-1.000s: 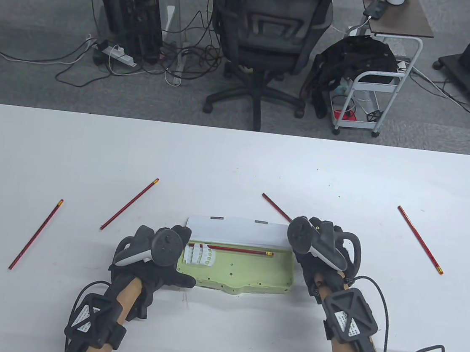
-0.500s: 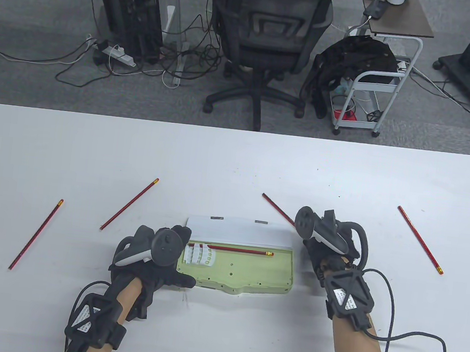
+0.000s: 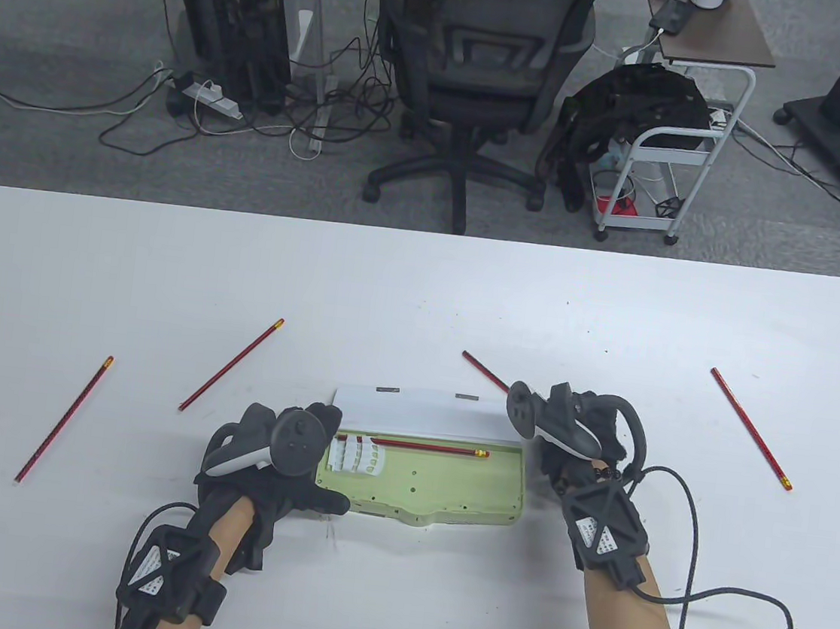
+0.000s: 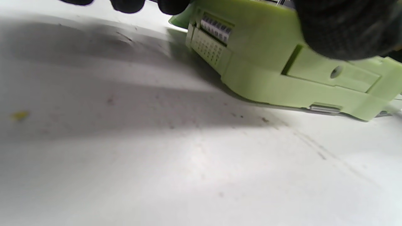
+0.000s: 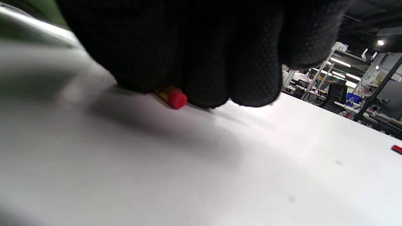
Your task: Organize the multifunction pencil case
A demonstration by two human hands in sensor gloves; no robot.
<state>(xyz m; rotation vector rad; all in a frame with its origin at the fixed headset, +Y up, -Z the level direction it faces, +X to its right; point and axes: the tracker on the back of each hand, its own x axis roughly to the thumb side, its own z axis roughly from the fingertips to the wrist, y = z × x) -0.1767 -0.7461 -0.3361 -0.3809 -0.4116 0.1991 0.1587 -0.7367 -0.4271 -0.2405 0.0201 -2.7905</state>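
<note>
Right hand [image 3: 566, 429] shifted left, pencil [image 3: 485, 371] mostly hidden

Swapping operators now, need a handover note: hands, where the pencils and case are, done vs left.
Left hand holds the left end of the open green pencil case, steadying it.
Right hand has its fingers curled over the eraser end of a red pencil just right of the case; the pencil is at or near the table.
Done: one pencil in the case.
Left: the pencil under the right hand, two pencils left of the case, one far right, then close the lid.
</note>
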